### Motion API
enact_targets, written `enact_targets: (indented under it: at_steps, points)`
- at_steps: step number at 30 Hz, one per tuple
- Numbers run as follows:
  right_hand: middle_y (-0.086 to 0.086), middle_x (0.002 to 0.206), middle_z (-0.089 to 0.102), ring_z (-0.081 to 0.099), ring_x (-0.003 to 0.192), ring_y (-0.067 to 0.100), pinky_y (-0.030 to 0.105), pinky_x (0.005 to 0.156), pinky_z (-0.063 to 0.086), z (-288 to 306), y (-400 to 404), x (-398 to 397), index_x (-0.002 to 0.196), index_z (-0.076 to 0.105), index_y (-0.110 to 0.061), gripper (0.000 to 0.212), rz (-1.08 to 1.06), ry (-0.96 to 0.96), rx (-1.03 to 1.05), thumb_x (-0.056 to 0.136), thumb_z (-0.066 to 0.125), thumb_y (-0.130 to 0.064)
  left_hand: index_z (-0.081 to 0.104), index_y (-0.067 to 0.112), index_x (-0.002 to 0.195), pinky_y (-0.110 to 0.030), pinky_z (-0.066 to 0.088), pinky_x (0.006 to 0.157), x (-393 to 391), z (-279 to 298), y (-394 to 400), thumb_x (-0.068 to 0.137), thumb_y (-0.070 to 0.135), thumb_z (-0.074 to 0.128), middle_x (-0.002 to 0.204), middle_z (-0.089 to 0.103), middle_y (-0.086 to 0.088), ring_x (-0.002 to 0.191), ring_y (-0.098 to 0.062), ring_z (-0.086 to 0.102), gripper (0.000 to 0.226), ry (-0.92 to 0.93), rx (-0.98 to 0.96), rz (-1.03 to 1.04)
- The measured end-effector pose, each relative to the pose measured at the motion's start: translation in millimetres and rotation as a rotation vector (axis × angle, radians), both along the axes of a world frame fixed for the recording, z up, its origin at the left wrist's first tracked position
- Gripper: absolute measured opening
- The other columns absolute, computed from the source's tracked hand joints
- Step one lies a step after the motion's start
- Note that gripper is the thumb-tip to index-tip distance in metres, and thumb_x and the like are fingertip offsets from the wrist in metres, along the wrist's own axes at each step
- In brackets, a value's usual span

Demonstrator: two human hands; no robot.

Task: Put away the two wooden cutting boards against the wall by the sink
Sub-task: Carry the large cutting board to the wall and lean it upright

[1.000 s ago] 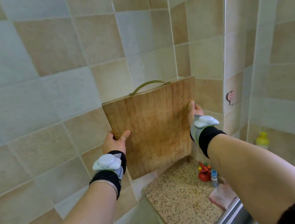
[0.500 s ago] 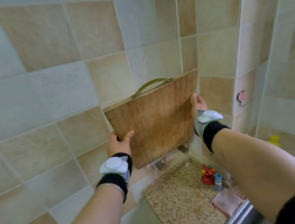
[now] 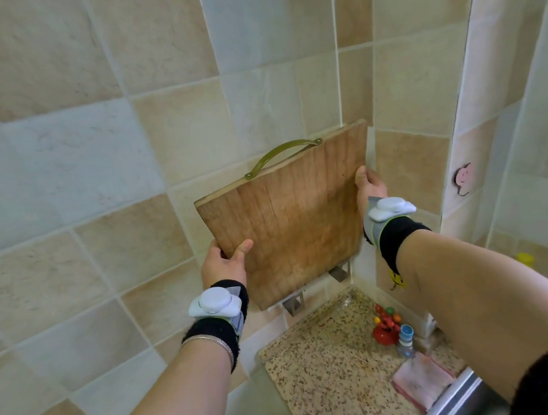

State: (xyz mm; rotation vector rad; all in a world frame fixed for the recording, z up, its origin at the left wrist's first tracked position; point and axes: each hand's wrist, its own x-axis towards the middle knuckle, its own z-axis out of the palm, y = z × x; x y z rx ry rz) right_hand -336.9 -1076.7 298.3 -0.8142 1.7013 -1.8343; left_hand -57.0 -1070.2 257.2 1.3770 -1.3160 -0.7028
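Note:
A wooden cutting board [image 3: 294,218] with an olive metal handle on its top edge stands upright against the tiled wall in the corner. Its lower edge is at a metal wall rack [image 3: 294,303] with two brackets below it. My left hand [image 3: 224,263] grips the board's left edge, thumb on the front face. My right hand [image 3: 368,185] holds the right edge. Only one board is in view.
A speckled granite counter [image 3: 334,372] lies below, with a red ornament [image 3: 386,328], a small blue-capped bottle [image 3: 405,341] and a pink cloth [image 3: 422,385]. The sink's steel rim [image 3: 461,398] shows at the bottom right. A pink sticker [image 3: 464,177] is on the right wall.
The board has moved down and closer to the wall, onto the rack. The brackets, hidden a second ago, now show beneath its lower edge. Both hands kept their grip.

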Motion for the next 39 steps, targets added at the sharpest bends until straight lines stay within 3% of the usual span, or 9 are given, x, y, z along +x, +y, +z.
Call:
enact_targets:
  at_steps: [6,12,16,19,23,29,32,35,39]
  points:
    - [0.019,0.142,0.049,0.046,0.130,0.035,0.034,0.104,0.040,-16.1,-14.1,-16.4,0.139,0.043,-0.005,0.042,0.048,0.117,0.088,0.102,0.034,-0.024,0.061,0.026,0.110,-0.025,0.040,0.073,-11.8,-13.5,-10.9,0.074,0.046,0.072,0.098,0.071,0.006,0.077,-0.013,0.057,0.043,-0.001,0.033,0.009]
    - [0.018,0.142,0.049,0.047,0.130,0.034,0.024,0.090,0.036,-34.2,-24.5,-23.5,0.139,0.045,-0.005,0.040,0.062,0.094,0.112,0.102,0.035,-0.018,0.061,0.024,0.111,-0.025,0.039,0.073,-17.6,-34.1,-21.2,0.074,0.047,0.072,0.093,0.067,0.008,0.078,-0.015,0.057,0.044,-0.025,0.075,0.018]
    - [0.010,0.140,0.053,0.051,0.128,0.029,0.029,0.101,0.037,-41.0,-30.2,-23.0,0.135,0.051,-0.011,0.045,0.013,0.010,0.075,0.101,0.037,-0.038,0.061,0.028,0.109,-0.026,0.042,0.072,-23.1,-36.3,-32.6,0.073,0.048,0.071,0.083,0.062,0.015,0.077,-0.016,0.058,0.043,-0.035,0.096,0.003]
    - [0.010,0.137,0.056,0.054,0.125,0.030,0.046,0.108,0.040,-45.3,-35.2,-28.9,0.133,0.053,-0.012,0.049,0.005,0.008,0.083,0.100,0.035,-0.044,0.059,0.031,0.108,-0.026,0.042,0.072,-28.5,-35.5,-38.1,0.072,0.051,0.071,0.073,0.057,0.026,0.075,-0.015,0.059,0.043,-0.040,0.103,-0.026]
    - [0.010,0.143,0.050,0.048,0.129,0.034,0.046,0.112,0.033,-44.6,-37.5,-33.0,0.137,0.045,-0.018,0.056,-0.033,0.061,0.201,0.098,0.025,-0.053,0.057,0.038,0.105,-0.024,0.040,0.068,-34.7,-36.6,-37.9,0.069,0.058,0.067,0.070,0.054,0.032,0.067,-0.005,0.056,0.042,-0.067,0.087,-0.032]
    - [0.015,0.141,0.048,0.047,0.127,0.037,0.043,0.107,0.035,-40.9,-35.3,-22.4,0.136,0.044,-0.011,0.050,-0.096,0.182,0.248,0.101,0.025,-0.043,0.057,0.031,0.104,-0.027,0.042,0.068,-40.8,-34.0,-38.9,0.075,0.057,0.064,0.074,0.057,0.022,0.070,-0.017,0.056,0.039,-0.125,0.088,-0.008]
    - [0.012,0.147,0.039,0.039,0.134,0.034,0.047,0.113,0.029,-35.7,-33.1,-19.6,0.141,0.037,-0.014,0.056,-0.097,0.264,0.361,0.098,0.031,-0.049,0.057,0.027,0.104,-0.028,0.043,0.068,-41.6,-30.5,-42.2,0.076,0.055,0.064,0.081,0.060,0.013,0.072,-0.019,0.056,0.039,-0.152,0.085,0.003]
    - [0.009,0.149,0.032,0.036,0.136,0.033,0.046,0.114,0.027,-31.4,-29.1,-11.5,0.144,0.032,-0.016,0.065,-0.077,0.338,0.463,0.093,0.035,-0.057,0.056,0.026,0.103,-0.028,0.044,0.067,-42.6,-29.7,-41.3,0.078,0.056,0.062,0.075,0.058,0.015,0.071,-0.020,0.057,0.040,-0.203,0.088,-0.007]
    - [0.010,0.151,0.028,0.034,0.137,0.033,0.047,0.113,0.027,-24.0,-28.5,12.5,0.145,0.030,-0.011,0.068,0.004,0.399,0.467,0.094,0.037,-0.056,0.056,0.020,0.111,-0.028,0.041,0.066,-41.5,-25.5,-43.9,0.081,0.054,0.060,0.082,0.058,0.010,0.072,-0.020,0.054,0.045,-0.259,0.110,-0.016]
